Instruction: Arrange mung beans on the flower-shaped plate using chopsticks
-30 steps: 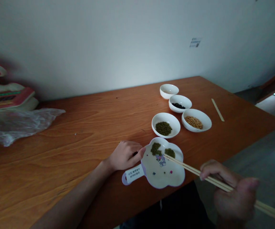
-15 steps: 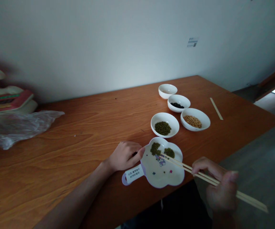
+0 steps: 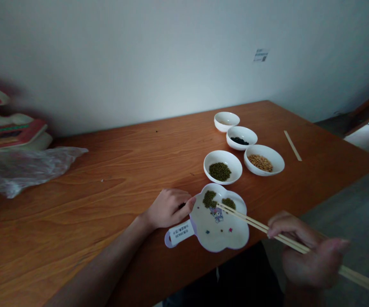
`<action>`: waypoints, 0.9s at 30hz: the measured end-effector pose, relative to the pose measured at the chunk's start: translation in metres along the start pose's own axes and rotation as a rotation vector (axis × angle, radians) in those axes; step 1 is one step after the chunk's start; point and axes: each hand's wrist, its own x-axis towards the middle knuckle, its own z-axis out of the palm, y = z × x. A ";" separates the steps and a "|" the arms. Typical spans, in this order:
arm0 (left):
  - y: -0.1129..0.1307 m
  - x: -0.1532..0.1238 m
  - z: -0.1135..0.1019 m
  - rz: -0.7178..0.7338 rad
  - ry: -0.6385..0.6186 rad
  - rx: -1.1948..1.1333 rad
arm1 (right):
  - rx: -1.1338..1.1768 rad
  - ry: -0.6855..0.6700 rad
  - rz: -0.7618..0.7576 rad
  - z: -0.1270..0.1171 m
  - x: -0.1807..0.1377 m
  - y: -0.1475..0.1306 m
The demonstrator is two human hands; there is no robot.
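Observation:
My right hand (image 3: 309, 247) grips a pair of wooden chopsticks (image 3: 261, 224), whose tips lie close together at the mung beans. These green mung beans (image 3: 209, 199) form two small heaps in a flower-shaped plate (image 3: 223, 236) with a purple rim, a cartoon print and a labelled handle. With its thumb on the plate's left rim, my left hand (image 3: 171, 209) has its other fingers curled at the plate's edge, partly hidden. Just behind the plate stands a white bowl (image 3: 235, 172) of mung beans.
Farther back are a white bowl (image 3: 277, 164) of tan beans, a white bowl (image 3: 251, 137) of black beans, and another white bowl (image 3: 234, 121) with pale contents. A light strip (image 3: 292, 146) lies at right. Clear plastic (image 3: 34, 168) and a red-and-white object (image 3: 21, 132) are at left.
My right hand has shifted to the right, and the chopstick tips have come closer together, slightly up and right. The left hand still touches the plate.

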 end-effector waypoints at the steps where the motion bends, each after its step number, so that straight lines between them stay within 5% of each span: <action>1: 0.000 0.000 0.000 0.003 0.003 0.000 | 0.020 0.030 -0.027 0.001 0.005 -0.003; 5: 0.000 -0.001 0.001 0.012 0.012 0.003 | 0.052 0.234 -0.214 0.009 0.039 -0.010; 9: 0.000 -0.001 0.000 0.007 0.015 0.004 | -0.027 0.346 -0.138 0.019 0.068 -0.014; 21: 0.001 0.000 -0.001 0.010 0.023 0.004 | -0.084 0.021 0.092 0.000 0.007 0.001; 27: 0.001 0.000 -0.001 0.022 0.039 -0.013 | -0.147 -0.070 0.052 0.000 0.004 0.021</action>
